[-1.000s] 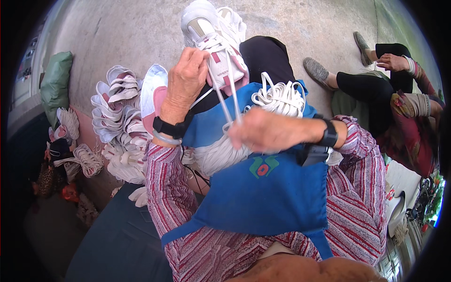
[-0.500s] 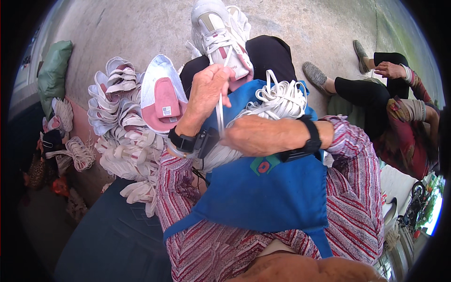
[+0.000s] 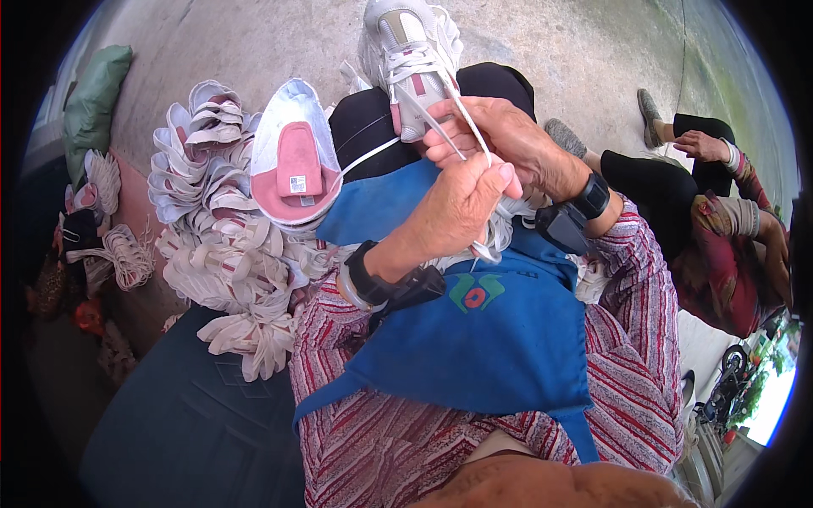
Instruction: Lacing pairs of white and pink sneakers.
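Observation:
A white shoe upper (image 3: 412,59) with pink and grey parts lies at my knees, toe away from me, its white shoelace (image 3: 476,127) threaded through several holes. The loose lace ends are drawn up taut toward me. My left hand (image 3: 457,203) is closed on a lace, thumb pressed against the fingers. Just beyond it, my right hand (image 3: 517,140) curls around the same laces, its fingertips partly hidden. Below my hands a bundle of white laces (image 3: 501,233) lies on my blue apron (image 3: 483,356), partly covered by them.
Left of my lap sits a white and pink shoe upper (image 3: 296,157), sole side open, beside a stack of similar uppers (image 3: 224,245). Farther left are a green sack (image 3: 95,106) and a coiled lace bundle (image 3: 131,256). At right, a seated person (image 3: 720,212) rests a hand on a knee.
My left hand has moved right and nearer to me, while my right hand has swung up beyond it to the laces. The shoe upper has shifted slightly right.

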Tool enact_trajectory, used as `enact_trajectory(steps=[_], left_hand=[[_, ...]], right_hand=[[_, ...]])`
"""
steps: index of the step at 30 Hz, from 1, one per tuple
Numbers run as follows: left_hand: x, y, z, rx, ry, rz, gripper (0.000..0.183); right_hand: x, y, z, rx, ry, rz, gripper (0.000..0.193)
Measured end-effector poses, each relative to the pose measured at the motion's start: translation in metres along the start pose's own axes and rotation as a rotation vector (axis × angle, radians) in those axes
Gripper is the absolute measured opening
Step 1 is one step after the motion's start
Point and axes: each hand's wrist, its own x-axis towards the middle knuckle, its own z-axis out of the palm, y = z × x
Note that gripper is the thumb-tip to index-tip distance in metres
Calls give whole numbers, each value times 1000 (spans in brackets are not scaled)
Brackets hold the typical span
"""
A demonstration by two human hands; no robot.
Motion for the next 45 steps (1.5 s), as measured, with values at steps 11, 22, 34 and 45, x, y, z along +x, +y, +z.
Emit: enact_trajectory(steps=[11, 22, 34, 45], left_hand=[[-59, -21, -97, -215, 164, 21, 28], [-244, -4, -274, -857, 1030, 487, 10], [-347, -18, -342, -1048, 878, 829, 14], [-238, 25, -263, -203, 1057, 495, 35]], right_hand=[[-5, -15, -54, -561, 62, -217, 25], [44, -26, -130, -362, 301, -291, 23], [55, -52, -146, -373, 351, -498, 20], [14, -53, -105, -1301, 375, -753, 16]])
